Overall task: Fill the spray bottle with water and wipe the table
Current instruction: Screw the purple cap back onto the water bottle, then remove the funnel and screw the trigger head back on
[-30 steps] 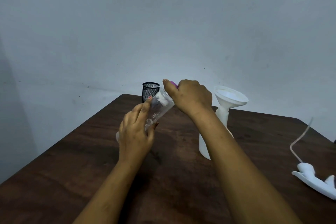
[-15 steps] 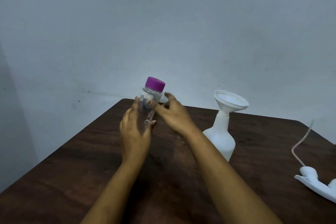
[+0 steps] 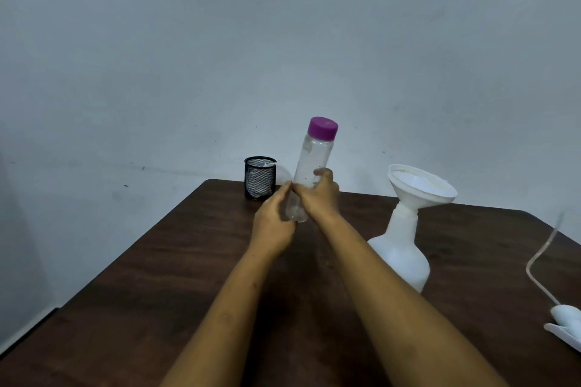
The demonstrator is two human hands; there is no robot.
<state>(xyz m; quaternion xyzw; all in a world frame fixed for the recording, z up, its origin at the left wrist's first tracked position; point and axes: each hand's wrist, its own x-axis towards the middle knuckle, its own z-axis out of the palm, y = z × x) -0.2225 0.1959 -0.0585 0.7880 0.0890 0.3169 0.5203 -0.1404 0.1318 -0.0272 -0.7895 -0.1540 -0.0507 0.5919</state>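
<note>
Centre frame showed me 1 clear bottle, tilted slightly to the right, with its purple cap on and uppermost. The right hand was wrapped round the bottle's middle, with a fingertip showing past its far side. The left hand was closed round the lower part, and the base just showed beside its fingers above the dark wooden table. Whether the base touched the table I could not tell.

Right of centre, the white spray bottle stood upright on the table, apart from both hands, with a white funnel seated in its neck. At the right edge lay the spray head, its thin tube curving upward. Behind the hands, at the table's far edge, stood 1 black mesh cup with something white inside.
</note>
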